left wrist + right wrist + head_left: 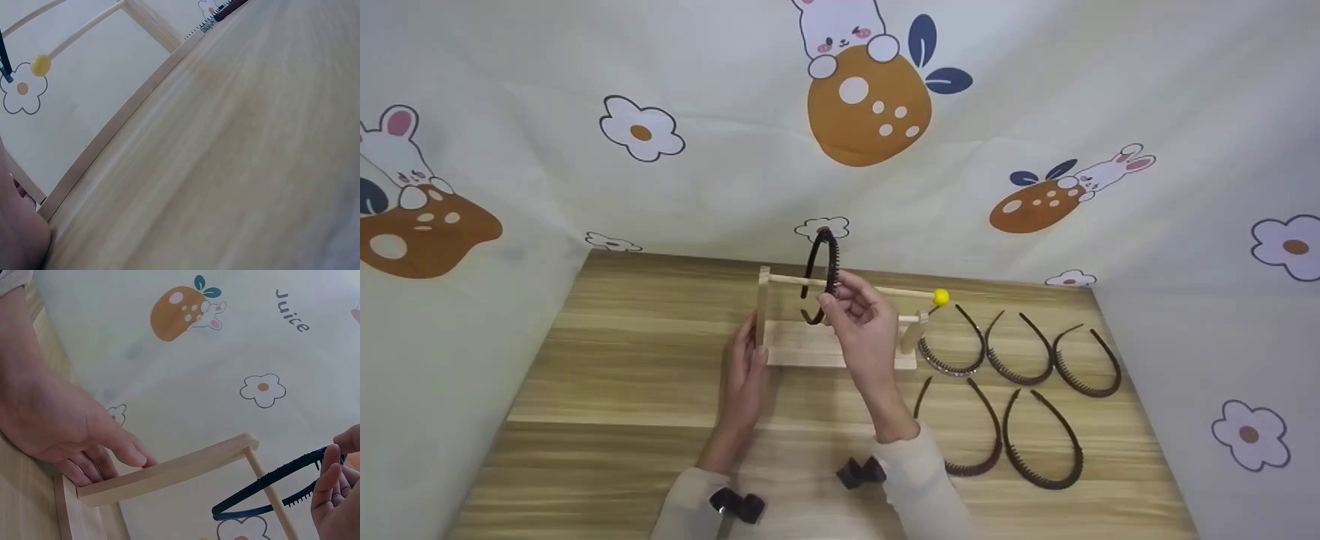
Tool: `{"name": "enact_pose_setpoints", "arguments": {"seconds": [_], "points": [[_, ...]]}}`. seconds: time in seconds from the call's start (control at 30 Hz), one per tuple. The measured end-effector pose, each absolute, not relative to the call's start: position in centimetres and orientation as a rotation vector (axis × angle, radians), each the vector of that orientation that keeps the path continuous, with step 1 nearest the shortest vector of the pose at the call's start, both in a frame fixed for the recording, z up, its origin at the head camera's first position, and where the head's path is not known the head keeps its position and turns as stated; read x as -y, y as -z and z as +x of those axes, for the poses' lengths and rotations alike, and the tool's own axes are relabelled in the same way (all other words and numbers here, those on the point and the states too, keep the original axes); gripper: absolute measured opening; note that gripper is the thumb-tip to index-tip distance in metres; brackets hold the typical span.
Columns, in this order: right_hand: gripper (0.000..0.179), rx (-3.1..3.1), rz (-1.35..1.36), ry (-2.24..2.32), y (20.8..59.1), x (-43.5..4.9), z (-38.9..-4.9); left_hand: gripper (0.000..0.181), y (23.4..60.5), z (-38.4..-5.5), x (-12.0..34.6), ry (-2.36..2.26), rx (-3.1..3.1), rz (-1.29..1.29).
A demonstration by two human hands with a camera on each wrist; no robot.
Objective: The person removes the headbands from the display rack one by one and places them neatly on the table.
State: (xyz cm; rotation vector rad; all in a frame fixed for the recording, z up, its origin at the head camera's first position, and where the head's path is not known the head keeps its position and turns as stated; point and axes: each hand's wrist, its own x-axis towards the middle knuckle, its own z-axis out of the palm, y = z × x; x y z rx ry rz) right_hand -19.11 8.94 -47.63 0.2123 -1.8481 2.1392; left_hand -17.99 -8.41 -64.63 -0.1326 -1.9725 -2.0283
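Note:
A dark toothed headband is pinched between the thumb and fingers of my right hand, its loop around the upper rod of a wooden rack. In the right wrist view the rod crosses the headband's narrow loop. My left hand grips the rack's left upright low down. Seen from the right wrist, the thumb of that left hand lies along the upright, with the other fingers partly hidden behind it. A yellow ball caps the upper rod's right end.
Several dark headbands lie to the right of the rack, among them one with a glittery band and a plain one. A printed cloth hangs behind and beside the wood-grain table. Each sleeve has a small black device.

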Motion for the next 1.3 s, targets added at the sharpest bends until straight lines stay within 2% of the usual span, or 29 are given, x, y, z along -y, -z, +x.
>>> {"name": "enact_pose_setpoints", "arguments": {"seconds": [1.3], "points": [[0.033,1.855,0.132,-1.951,47.7,-15.9,-19.3,0.054,64.6,-18.1,8.2,2.001,1.975,-0.137]]}}
